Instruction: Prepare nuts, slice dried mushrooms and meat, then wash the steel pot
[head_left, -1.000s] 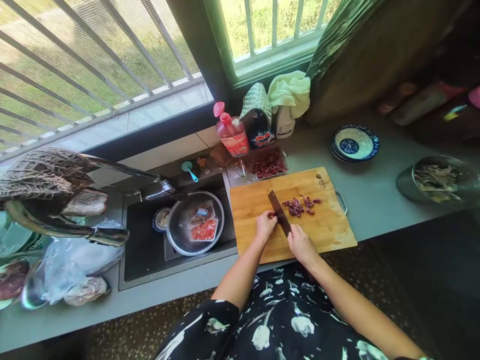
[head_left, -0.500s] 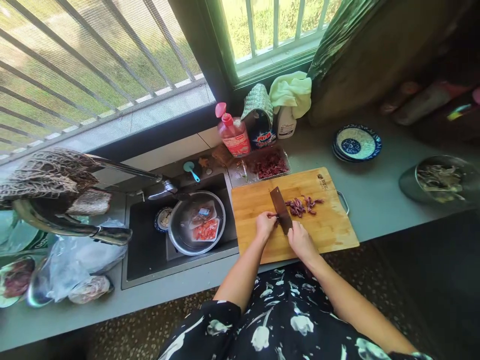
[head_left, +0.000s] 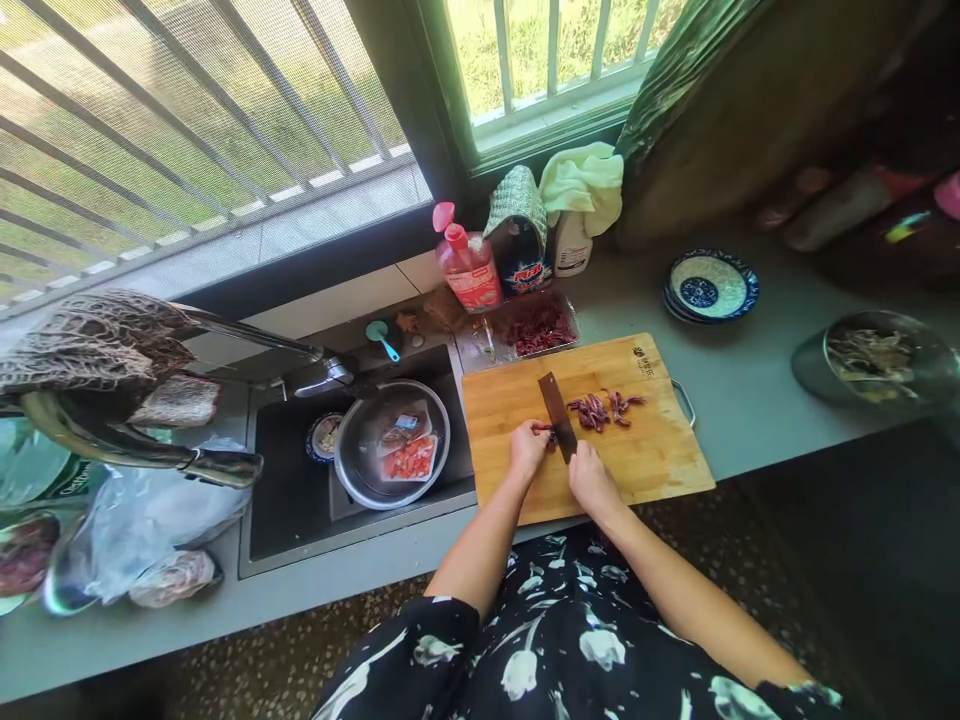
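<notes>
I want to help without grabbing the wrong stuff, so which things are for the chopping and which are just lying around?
Chopping: knife in the right hand, dark strip in the left hand, wooden board, pieces on it, probably similar strips behind.

Lying around: pink soap bottle, yellowish cloth, blue-and-white dishes, turquoise scoop.

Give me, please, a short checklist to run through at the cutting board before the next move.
Grip of the right hand on the knife: ok, closed at its handle end.
Grip of the left hand on the dark piece: ok, appears pinched.
Left hand clear of the knife: cannot tell, very close.
Cutting board secured against slipping: cannot tell, underside hidden.
Dark red strips apart from the left hand: ok, across the knife.
</notes>
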